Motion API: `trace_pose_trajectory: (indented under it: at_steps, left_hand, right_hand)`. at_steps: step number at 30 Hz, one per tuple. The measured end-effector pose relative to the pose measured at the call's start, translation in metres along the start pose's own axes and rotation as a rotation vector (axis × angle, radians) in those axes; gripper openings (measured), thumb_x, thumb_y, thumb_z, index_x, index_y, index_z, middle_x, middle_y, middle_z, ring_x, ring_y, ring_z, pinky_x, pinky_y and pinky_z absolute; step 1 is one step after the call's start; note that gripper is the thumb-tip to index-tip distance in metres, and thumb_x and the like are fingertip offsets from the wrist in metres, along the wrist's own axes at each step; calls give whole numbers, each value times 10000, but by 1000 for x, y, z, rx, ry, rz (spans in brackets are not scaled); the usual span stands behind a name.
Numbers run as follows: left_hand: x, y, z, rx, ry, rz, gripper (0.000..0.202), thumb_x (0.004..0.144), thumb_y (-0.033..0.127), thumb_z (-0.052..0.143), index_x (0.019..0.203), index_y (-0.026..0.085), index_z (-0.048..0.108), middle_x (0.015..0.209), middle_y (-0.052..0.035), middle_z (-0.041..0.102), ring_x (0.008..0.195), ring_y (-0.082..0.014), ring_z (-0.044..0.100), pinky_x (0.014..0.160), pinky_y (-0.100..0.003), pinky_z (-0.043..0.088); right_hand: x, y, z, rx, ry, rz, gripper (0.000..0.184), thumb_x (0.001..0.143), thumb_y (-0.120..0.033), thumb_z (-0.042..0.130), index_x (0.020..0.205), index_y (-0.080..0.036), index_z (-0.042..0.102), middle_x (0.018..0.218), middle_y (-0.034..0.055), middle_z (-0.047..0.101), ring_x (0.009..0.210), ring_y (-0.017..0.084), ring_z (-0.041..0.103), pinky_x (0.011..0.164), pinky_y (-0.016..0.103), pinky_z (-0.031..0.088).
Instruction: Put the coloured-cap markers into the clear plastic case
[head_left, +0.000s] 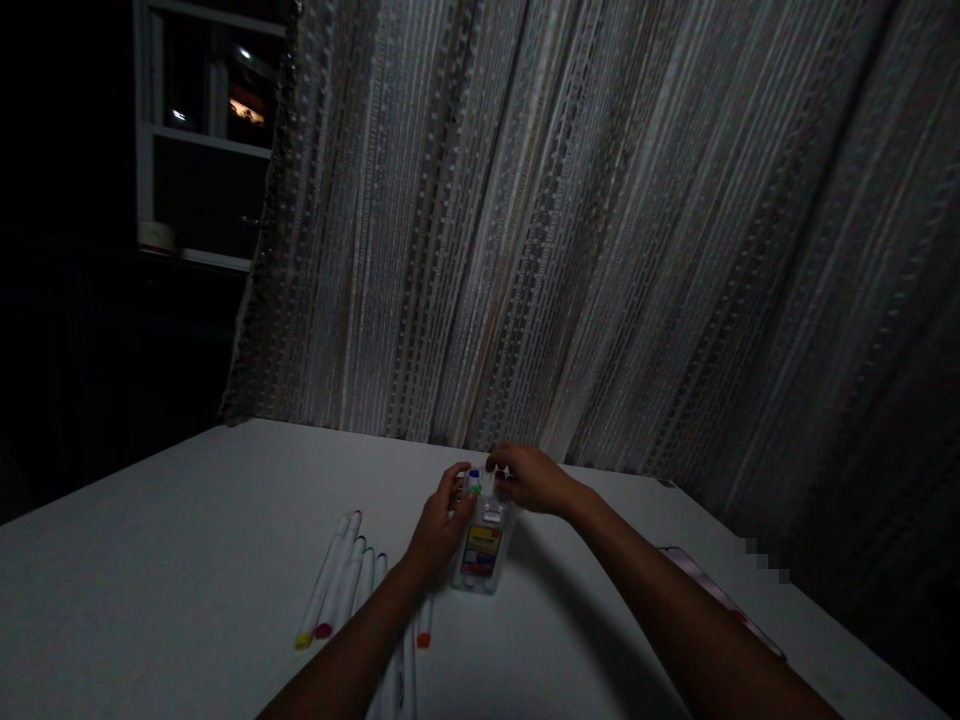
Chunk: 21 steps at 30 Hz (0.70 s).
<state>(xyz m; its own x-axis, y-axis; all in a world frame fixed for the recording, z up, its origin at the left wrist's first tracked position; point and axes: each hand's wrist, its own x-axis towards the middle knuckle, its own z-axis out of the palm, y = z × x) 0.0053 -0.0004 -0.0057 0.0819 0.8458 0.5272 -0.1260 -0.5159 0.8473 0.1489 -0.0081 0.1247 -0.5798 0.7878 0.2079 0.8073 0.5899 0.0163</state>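
Gripping marker case [482,553]: left hand [439,522] beside, right hand [529,478] atop.

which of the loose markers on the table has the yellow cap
The leftmost marker of the row beside the left forearm; its near end is yellow, while its neighbour's near end is pink.

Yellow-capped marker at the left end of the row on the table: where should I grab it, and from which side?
Take the yellow-capped marker around the middle of its white barrel, from above and its open left side. It lies flat, and the red-capped marker sits tight on its right, leaving the fingers no room there.
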Motion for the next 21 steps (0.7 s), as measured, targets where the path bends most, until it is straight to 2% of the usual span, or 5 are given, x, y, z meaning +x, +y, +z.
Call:
trace_pose_trajectory:
  at_steps: [6,9,13,21]
  left_hand:
    - [1,0,0,-4,-3,31,517,801,502,487,1205,190,405,970,-66,621,829,-186,601,764,-302,469]
    - [1,-1,-1,-2,-1,26,516,808,491,483,1217,190,392,950,-63,617,823,-184,598,759,-301,468]
    - [0,-1,-1,22,9,6,506,812,475,483,1219,189,392,911,-51,609,803,-172,588,759,-295,466]
    - [0,0,-1,5,1,2,505,817,463,481,1228,191,370,967,-68,605,837,-178,593,757,-297,472]
  right_hand:
    - [0,-8,1,28,-4,-122,402,755,-95,547,1142,-186,605,948,83,592,902,186,541,768,260,390]
    - [0,-8,1,18,-8,-133,353,762,-98,548,1093,-178,641,949,92,597,918,193,540,789,271,391]
    - [-1,-4,0,16,22,-81,254,773,-112,556,996,-149,674,986,97,608,946,203,543,814,287,392]
    - [-3,-4,-2,13,35,-27,205,751,-127,597,944,-115,666,917,95,619,839,184,556,737,270,403]
